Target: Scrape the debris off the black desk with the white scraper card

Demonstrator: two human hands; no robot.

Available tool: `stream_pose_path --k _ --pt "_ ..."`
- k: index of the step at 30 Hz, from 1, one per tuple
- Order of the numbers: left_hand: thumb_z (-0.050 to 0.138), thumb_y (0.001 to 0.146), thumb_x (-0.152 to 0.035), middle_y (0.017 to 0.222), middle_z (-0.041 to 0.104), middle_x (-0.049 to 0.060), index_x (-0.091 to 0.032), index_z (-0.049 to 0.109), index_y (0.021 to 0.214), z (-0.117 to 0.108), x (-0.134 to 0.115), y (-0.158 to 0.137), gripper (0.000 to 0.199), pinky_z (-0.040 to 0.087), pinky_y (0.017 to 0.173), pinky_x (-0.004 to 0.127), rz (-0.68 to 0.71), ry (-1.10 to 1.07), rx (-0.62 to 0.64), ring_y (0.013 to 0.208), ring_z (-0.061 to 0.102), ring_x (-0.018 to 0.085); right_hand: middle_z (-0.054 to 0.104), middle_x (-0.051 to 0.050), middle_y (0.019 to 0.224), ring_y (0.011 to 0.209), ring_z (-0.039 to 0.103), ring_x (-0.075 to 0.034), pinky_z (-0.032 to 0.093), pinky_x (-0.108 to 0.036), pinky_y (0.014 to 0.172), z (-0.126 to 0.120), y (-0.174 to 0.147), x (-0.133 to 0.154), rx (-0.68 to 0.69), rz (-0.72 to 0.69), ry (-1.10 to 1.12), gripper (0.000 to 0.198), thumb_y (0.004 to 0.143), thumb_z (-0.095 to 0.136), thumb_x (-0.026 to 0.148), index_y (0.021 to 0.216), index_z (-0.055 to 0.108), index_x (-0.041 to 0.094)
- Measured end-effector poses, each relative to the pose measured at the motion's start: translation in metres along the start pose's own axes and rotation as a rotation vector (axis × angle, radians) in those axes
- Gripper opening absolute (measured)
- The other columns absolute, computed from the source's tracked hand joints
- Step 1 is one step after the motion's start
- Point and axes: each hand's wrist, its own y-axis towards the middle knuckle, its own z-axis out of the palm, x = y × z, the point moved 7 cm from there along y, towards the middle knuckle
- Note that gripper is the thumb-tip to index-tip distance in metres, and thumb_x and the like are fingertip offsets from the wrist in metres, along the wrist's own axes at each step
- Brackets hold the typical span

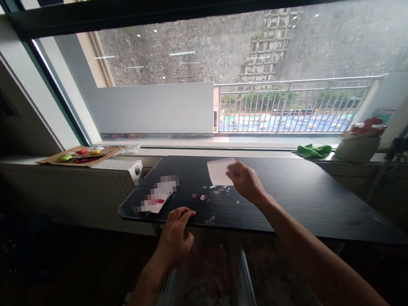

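Observation:
Over the dark table my right hand [244,180] is closed, pinching a thin pale card [221,171] by its right side. Small white and reddish scraps [202,197] lie scattered on the tabletop just below and left of the card. My left hand [178,229] rests at the table's near edge, fingers stretched out and thumb apart, holding nothing. Left of the scraps lies a flat pale and red item [158,202], partly blurred out, so I cannot tell its kind.
The black table [290,202] stands against the window sill. A radiator [82,186] is at left, with a cardboard sheet [53,160] bearing colourful pieces above it. On the right sill are a green cloth [313,151] and a pale pot [357,148]. Several scraps show below the table edge.

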Motion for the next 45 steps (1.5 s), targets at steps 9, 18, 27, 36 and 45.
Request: stream_pose_path --k 9,18,27,36,45 --pt "0.049 0.072 -0.012 0.105 0.061 0.007 -0.018 0.064 0.104 -0.010 0.001 0.017 0.036 0.049 0.091 0.039 -0.011 0.012 0.005 0.101 0.054 0.023 0.071 -0.012 0.092 0.077 0.064 -0.022 0.049 -0.033 0.064 -0.025 -0.008 -0.022 0.023 0.049 0.004 0.024 0.082 0.054 0.026 0.101 0.063 0.015" --pt "0.053 0.078 -0.016 0.087 0.064 0.006 -0.021 0.073 0.083 0.018 -0.018 0.091 0.021 0.043 0.090 0.044 0.085 0.208 0.070 0.094 0.052 0.025 0.068 -0.009 0.084 0.071 0.061 -0.020 0.048 -0.032 0.057 -0.027 -0.013 -0.040 0.005 0.107 0.116 0.023 0.078 0.057 0.031 0.095 0.064 0.017" --pt "0.060 0.075 -0.019 0.082 0.068 0.006 -0.025 0.073 0.069 0.066 -0.034 0.142 0.015 0.031 0.097 0.058 0.099 0.269 0.273 0.096 0.052 0.027 0.066 -0.007 0.081 0.070 0.060 -0.019 0.050 -0.033 0.057 -0.036 -0.020 -0.060 -0.025 0.172 0.203 0.025 0.075 0.058 0.033 0.094 0.063 0.017" --pt "0.055 0.078 -0.018 0.077 0.067 0.006 -0.021 0.068 0.065 0.053 -0.041 0.136 0.019 0.022 0.105 0.058 0.120 0.302 0.196 0.093 0.053 0.025 0.067 -0.011 0.090 0.076 0.061 -0.021 0.050 -0.033 0.060 -0.031 -0.022 -0.058 -0.049 0.171 0.188 0.025 0.079 0.055 0.032 0.097 0.062 0.016" --pt "0.055 0.077 -0.022 0.090 0.066 0.005 -0.022 0.065 0.088 0.027 -0.025 0.090 0.015 0.028 0.103 0.052 0.104 0.196 0.073 0.097 0.054 0.024 0.066 -0.006 0.081 0.069 0.060 -0.018 0.049 -0.030 0.057 -0.033 -0.030 -0.053 -0.019 0.164 0.228 0.021 0.076 0.057 0.033 0.091 0.062 0.019"
